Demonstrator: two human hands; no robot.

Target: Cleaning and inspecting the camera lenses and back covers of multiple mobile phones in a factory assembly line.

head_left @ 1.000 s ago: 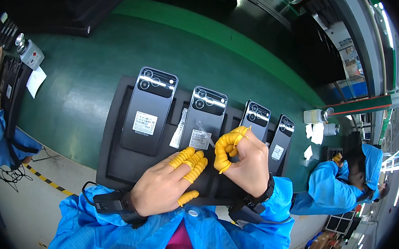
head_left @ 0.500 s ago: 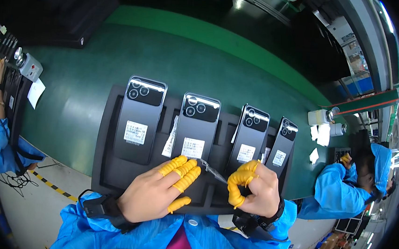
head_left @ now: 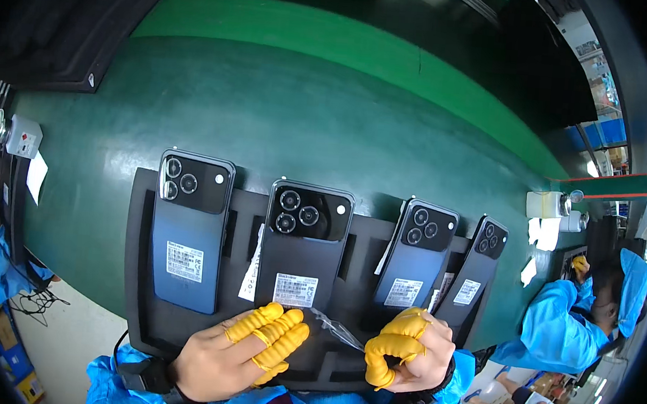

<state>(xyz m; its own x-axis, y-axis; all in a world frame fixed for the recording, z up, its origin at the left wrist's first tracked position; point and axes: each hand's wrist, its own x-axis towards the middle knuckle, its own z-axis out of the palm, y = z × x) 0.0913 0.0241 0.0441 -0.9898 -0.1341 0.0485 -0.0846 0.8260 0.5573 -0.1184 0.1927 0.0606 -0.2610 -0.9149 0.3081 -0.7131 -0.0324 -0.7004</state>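
Four-finger spacing aside, my left hand (head_left: pixel 232 354) lies with yellow finger cots on its fingers over the lower end of a dark phone (head_left: pixel 305 261). That phone lies back up, with three camera lenses and a white label; its lower edge is hidden. To the right, my right hand (head_left: pixel 410 353), also in yellow cots, is closed in a pinch on a strip of clear film (head_left: pixel 340 330). The film stretches toward the left fingertips; whether it still sticks to the phone I cannot tell. Other phones lie beside it: one at left (head_left: pixel 188 229), two at right, one nearer (head_left: pixel 418 255) and one farther (head_left: pixel 474 271).
The phones lie on a black slotted tray (head_left: pixel 137 256) on a green bench (head_left: pixel 285 108). White-labelled bottles (head_left: pixel 23 137) stand at the left, containers (head_left: pixel 547 204) and paper pieces (head_left: pixel 528 271) at the right. People in blue work at both sides.
The view has shifted, so tray, phones and hands sit lower in the picture. My right hand keeps its pinch on the film, and my left hand stays at the phone's lower end.
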